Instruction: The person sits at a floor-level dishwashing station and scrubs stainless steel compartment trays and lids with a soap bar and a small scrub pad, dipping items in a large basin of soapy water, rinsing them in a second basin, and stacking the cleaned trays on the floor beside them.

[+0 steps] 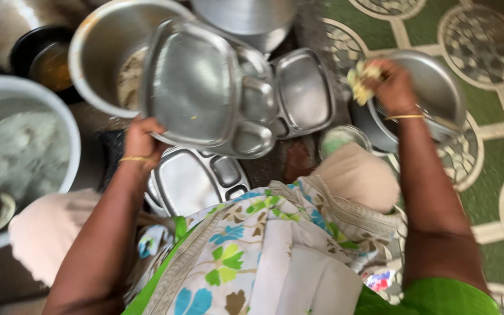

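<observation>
- A steel compartment tray (196, 87) is held up by the left hand (141, 140), tilted, with the grip closed on its lower left rim.
- The tray's long axis runs from that rim up and to the right, so the compartments lie on the side away from the left hand.
- A yellowish scrub pad (361, 81) is clutched in the right hand (393, 87), fingers curled tight around it.
- The pad sits well to the right of the held tray, over the rim of a round steel bowl (438, 87); the tray lies to the left of it, apart and not touching.
- The left hand alone is on the tray; the right hand is the farther one.
- A second compartment tray (304, 90) lies just right of the held tray, partly behind it, between tray and pad.
- A third tray (191, 181) rests flat on the floor below the held tray, by the person's knee.
- Behind the held tray, up and left, a large steel pot (103, 52) with residue inside is seen.
- Far left of the tray, a wide basin (21, 151) of cloudy water is seen.
- Right of the tray, patterned green flooring (497, 151) is seen under the bowl.
</observation>
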Demonstrator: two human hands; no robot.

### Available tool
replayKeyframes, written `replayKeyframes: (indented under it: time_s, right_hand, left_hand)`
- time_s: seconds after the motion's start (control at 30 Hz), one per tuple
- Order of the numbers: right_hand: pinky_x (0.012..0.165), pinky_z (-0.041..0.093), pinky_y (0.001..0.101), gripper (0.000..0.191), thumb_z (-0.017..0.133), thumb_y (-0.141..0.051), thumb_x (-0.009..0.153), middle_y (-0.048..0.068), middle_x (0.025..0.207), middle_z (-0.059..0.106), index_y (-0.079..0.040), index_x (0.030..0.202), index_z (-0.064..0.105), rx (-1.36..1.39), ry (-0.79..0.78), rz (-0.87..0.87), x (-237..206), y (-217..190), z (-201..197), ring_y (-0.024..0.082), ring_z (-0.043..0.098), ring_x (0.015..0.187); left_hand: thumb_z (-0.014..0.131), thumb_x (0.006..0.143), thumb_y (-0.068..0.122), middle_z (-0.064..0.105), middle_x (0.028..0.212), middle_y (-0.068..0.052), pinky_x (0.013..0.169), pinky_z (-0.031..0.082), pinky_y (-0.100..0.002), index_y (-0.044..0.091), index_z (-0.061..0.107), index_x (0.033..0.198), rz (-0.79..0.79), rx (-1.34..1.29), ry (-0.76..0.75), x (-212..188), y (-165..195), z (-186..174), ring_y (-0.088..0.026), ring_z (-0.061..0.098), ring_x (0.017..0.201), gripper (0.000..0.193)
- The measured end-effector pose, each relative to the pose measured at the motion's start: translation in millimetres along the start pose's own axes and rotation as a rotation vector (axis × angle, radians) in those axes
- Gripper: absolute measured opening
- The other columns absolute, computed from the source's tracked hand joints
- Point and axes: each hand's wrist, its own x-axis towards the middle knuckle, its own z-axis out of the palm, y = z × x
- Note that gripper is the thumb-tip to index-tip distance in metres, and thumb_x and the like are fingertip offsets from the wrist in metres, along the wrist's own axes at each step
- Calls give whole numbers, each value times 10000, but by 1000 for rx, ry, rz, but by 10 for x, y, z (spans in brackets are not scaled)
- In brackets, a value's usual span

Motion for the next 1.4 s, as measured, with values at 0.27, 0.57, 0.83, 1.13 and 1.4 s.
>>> replayKeyframes:
  time_s: [0.27, 0.57, 0.83, 1.13, 1.4]
  right_hand:
    - [928, 596, 292, 481, 700, -47, 1021, 76, 1325, 631, -115, 1473, 550, 328, -301, -238, 509, -1467, 1524, 137, 664, 1092]
    - [1372, 193, 478, 539, 492, -197, 1093, 224, 1704, 269, -120, 1597, 316, -62, -414, -874, -87, -1526, 3577, 383, 228, 1642]
    - [1352, 165, 491, 420, 506, -124, 989, 85, 1502, 561, -146, 1407, 520, -440, 279, -410, 1619, -1917, 3122, 212, 434, 1525]
    - [1284, 316, 458, 487, 533, -96, 1007, 223, 1509, 418, -67, 1486, 453, -146, -79, -820, 695, -1841, 4022, 376, 386, 1486]
    - [1062, 473, 478, 182, 513, -143, 1049, 146, 1194, 546, -54, 1207, 522, -191, 381, -643, 1465, -2033, 3486, 320, 587, 1168]
  left_hand:
    - [555, 683, -98, 545, 730, -36, 561, 461, -304, 33, 589, 1013, 104, -75, -135, 77, -77, 194, -159, 538, 616, 357]
    - [493, 668, -168, 608, 834, -34, 546, 405, -258, -9, 552, 1378, 159, -71, -179, 10, -81, 219, -126, 530, 641, 730]
    - [520, 778, -160, 596, 835, -54, 611, 467, -257, 150, 240, 1652, 119, 336, -336, -258, -35, 32, -103, 524, 630, 969]
    - [519, 773, -148, 583, 816, -55, 600, 463, -276, 185, 174, 1663, 177, 361, -179, -112, 233, 54, -112, 516, 628, 1011]
    - [516, 722, -136, 600, 1210, -74, 687, 493, -287, 149, 225, 1659, 165, 495, -275, -365, 369, 172, -145, 523, 795, 1022]
